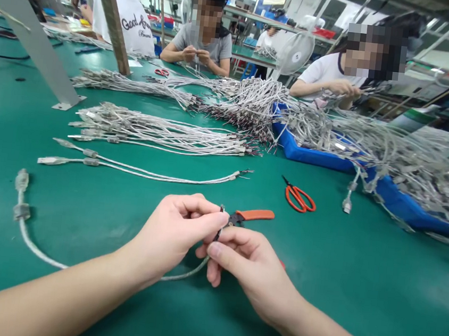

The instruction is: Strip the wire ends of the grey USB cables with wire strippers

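Note:
A grey USB cable (41, 252) curves over the green table from its plug at the left, passes behind my left forearm and ends between my hands. My left hand (180, 225) pinches the dark wires at its stripped end between thumb and forefinger. Just below, my right hand (249, 261) closes thumb and fingers on the same cable end. Wire cutters (255, 214) with orange handles lie right behind my fingers, partly hidden by my right hand. Farther right rest scissors (299, 198) with red-orange handles, their blades pointing away to the left.
Two cables (140, 170) lie behind my hands, with a cable bundle (160, 132) beyond. Blue trays (314, 157) heaped with cables stand at the right. A metal post (41, 36) rises at the left. Co-workers (206, 40) sit across the table, holding small things.

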A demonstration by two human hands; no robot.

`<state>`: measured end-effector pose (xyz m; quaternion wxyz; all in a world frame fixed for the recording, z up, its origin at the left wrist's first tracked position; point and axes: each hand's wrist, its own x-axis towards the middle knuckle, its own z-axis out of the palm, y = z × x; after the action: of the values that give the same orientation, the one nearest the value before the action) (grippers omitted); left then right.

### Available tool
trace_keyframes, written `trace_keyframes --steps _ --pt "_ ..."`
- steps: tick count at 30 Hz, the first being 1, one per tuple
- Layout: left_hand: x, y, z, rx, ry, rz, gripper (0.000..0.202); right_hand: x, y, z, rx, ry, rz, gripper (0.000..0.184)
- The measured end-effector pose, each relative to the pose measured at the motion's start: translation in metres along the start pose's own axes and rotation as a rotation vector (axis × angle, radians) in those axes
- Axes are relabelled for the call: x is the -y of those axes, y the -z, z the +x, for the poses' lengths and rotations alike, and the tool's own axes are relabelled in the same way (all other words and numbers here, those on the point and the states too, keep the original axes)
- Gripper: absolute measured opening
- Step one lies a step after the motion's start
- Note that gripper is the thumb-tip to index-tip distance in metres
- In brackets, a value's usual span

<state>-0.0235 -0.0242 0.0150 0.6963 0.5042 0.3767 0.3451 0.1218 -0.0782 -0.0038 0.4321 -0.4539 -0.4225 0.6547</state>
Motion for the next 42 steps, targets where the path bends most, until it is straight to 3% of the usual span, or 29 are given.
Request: trace_keyframes --steps 6,11,14,18,26,32,42 --pt "-0.002 -0.001 -0.001 0.016 0.029 0.019 0.023 0.002 -0.002 -0.003 0.0 0.024 -0.042 0.022" --pt "-0.001 -0.004 0.001 0.043 -0.006 0.007 0.015 0.002 0.004 -0.002 -0.116 0.196 -0.111 0.032" --pt "0.003 -0.004 0.0 0.126 -0.002 0.066 0.022 0.001 0.011 -0.001 -0.239 0.275 -0.131 0.03" --pt "0.006 -0.003 -0.002 0.257 0.044 0.231 0.039 0.002 0.015 0.001 -0.296 0.25 -0.106 0.021" --pt "0.006 -0.007 -0.001 0.169 0.059 0.254 0.034 0.011 0.008 0.003 -0.378 0.212 0.15 0.014" --pt "0.004 -0.007 -0.001 0.134 0.026 0.242 0.027 0.013 0.01 0.004 -0.357 0.157 0.282 0.014" --pt "0.007 -0.005 0.0 0.057 -0.192 0.503 0.021 0.02 0.014 0.003 -0.273 0.1 0.496 0.014"
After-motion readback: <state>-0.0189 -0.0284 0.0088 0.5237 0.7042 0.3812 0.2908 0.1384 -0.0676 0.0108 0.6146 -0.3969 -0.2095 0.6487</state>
